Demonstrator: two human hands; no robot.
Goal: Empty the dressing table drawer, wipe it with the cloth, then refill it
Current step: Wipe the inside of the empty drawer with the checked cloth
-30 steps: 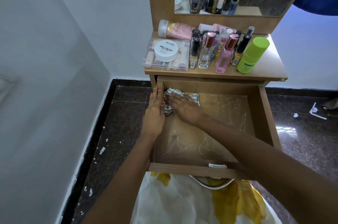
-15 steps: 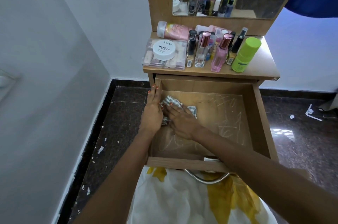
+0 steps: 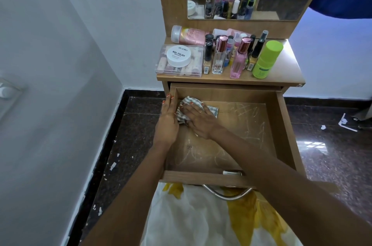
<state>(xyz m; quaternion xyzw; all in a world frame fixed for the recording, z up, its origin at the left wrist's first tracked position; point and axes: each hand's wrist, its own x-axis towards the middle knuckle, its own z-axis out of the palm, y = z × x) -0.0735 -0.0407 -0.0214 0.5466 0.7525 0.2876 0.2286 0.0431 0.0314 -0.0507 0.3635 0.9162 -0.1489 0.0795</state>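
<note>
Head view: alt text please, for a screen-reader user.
The right hand presses a striped cloth into the back left corner of the open, emptied drawer; the left hand rests on its left wall. Cosmetics crowd the tabletop above.

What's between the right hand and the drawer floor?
The striped cloth, pressed under the right hand in the back left corner of the drawer; seen in head view.

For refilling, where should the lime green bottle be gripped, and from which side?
Probably the lime green bottle is best wrapped round its cylindrical body, below the wide cap, coming from the right. It ends the row, with bare table top on that side, while a dark spray bottle crowds its left.
</note>
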